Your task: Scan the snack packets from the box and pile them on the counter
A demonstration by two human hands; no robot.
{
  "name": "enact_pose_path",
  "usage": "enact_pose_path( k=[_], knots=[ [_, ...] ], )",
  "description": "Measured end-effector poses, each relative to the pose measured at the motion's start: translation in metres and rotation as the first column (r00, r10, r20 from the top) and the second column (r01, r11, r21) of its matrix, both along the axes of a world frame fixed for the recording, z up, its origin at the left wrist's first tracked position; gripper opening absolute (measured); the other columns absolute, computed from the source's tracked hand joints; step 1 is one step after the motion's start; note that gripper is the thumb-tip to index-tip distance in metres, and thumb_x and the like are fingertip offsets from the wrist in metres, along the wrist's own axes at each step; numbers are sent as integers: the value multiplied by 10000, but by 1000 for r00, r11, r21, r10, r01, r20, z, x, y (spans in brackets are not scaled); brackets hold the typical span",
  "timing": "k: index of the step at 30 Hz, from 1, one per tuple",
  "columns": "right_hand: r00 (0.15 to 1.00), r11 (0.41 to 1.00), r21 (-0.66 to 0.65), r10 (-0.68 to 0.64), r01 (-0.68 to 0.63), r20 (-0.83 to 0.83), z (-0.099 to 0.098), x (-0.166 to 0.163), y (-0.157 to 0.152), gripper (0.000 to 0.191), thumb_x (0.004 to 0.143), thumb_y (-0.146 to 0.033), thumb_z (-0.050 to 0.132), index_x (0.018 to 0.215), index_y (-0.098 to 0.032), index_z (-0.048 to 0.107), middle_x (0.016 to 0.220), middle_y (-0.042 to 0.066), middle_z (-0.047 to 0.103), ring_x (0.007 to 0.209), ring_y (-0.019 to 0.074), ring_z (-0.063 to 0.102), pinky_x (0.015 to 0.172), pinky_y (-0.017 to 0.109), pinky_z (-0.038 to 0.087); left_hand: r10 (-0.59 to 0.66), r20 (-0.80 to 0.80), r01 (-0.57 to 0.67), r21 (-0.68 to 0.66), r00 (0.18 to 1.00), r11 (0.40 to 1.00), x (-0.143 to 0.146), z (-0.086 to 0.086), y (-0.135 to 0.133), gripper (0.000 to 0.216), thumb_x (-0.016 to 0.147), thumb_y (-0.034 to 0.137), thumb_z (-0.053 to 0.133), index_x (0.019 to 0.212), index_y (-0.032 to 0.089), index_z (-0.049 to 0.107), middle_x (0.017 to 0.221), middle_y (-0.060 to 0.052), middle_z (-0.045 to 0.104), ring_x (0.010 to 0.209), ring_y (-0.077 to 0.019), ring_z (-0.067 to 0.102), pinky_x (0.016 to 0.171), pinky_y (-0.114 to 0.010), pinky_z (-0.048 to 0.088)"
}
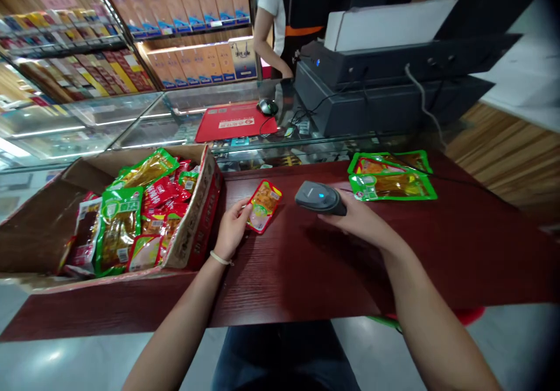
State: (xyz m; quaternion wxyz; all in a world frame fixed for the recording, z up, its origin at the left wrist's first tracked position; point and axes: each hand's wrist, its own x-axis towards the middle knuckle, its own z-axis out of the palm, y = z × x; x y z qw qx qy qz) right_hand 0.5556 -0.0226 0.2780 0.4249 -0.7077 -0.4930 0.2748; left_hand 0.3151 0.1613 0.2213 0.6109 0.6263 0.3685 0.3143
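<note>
Between the thumb and fingers of my left hand (233, 227) is a small snack packet (265, 205) with a red and yellow edge, held at or just over the dark red counter. My right hand (356, 219) is wrapped round a dark grey barcode scanner (321, 197), a small blue light showing on its top. The scanner's head points left, toward the packet, with a gap between them. Left of my left hand, an open cardboard box (199, 222) holds several red and green snack packets (118, 227).
Beyond my right hand, green-edged snack packets (394, 185) lie on the counter (280, 280). Behind are a glass display case (149, 125), a red mouse mat (231, 124), a mouse (267, 107) and dark till equipment (371, 99) with cables. Another person (273, 26) stands at the back.
</note>
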Motion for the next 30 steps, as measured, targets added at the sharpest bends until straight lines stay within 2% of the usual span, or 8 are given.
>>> enact_pose_path(
  k=[3, 6, 12, 15, 19, 25, 27, 30],
  knots=[
    [979, 985, 14, -169, 171, -113, 7, 15, -9, 316, 755, -381, 727, 1008, -223, 623, 636, -33, 617, 457, 131, 533, 456, 255, 434, -17, 13, 17, -9, 1000, 1000, 3, 2, -4, 556, 796, 503, 663, 1222, 148, 618, 1036, -98, 719, 836, -209, 682, 739, -314, 545],
    [900, 908, 114, -370, 403, -232, 13, 39, -23, 256, 761, -418, 714, 816, -221, 560, 531, -62, 520, 383, 101, 446, 390, 236, 352, -66, 16, 64, 82, 998, 995, 14, 5, -10, 558, 806, 479, 662, 1258, 160, 591, 1146, -111, 694, 965, -230, 674, 852, -346, 532],
    [585, 518, 273, -734, 811, -345, 16, 89, -64, 313, 710, -435, 727, 837, -244, 514, 543, -62, 512, 353, 112, 433, 341, 254, 351, -290, -92, 304, 332, 953, 893, 88, 13, -31, 474, 874, 335, 585, 1328, 206, 538, 1271, -90, 651, 1139, -223, 619, 1000, -360, 454],
    [479, 400, 281, -814, 872, -330, 15, 102, -84, 328, 731, -469, 690, 860, -252, 480, 567, -60, 503, 369, 118, 446, 351, 263, 378, -310, -151, 344, 433, 939, 833, 150, 11, -49, 444, 895, 282, 540, 1335, 222, 542, 1257, -72, 663, 1114, -215, 633, 990, -354, 459],
    [433, 355, 282, -851, 891, -298, 13, 111, -103, 352, 769, -537, 626, 900, -256, 460, 593, -46, 496, 405, 134, 473, 376, 276, 411, -436, -174, 455, 546, 883, 704, 229, 5, -78, 424, 927, 264, 485, 1346, 231, 545, 1292, -70, 645, 1147, -211, 619, 1022, -360, 446],
    [387, 291, 282, -834, 914, -393, 13, 114, -110, 326, 755, -507, 658, 839, -267, 455, 579, -61, 499, 389, 120, 454, 370, 267, 399, -643, -374, 680, 658, 668, 324, 286, -5, -110, 470, 891, 367, 575, 1330, 199, 570, 1457, -128, 494, 1414, -286, 362, 1171, -496, 268],
    [388, 284, 282, -807, 916, -446, 14, 112, -109, 325, 738, -477, 694, 823, -263, 464, 571, -67, 501, 385, 111, 448, 357, 254, 379, -609, -428, 686, 671, 668, 280, 287, -6, -112, 483, 866, 367, 611, 1320, 207, 578, 1483, -135, 459, 1436, -316, 312, 1166, -546, 250],
    [413, 316, 269, -745, 910, -523, 19, 107, -104, 332, 719, -453, 731, 819, -259, 481, 562, -71, 505, 383, 106, 447, 341, 241, 355, -565, -383, 614, 730, 731, 299, 278, -3, -110, 389, 880, 262, 582, 1261, 194, 617, 1435, -133, 511, 1398, -282, 380, 1172, -520, 266]
  ],
)
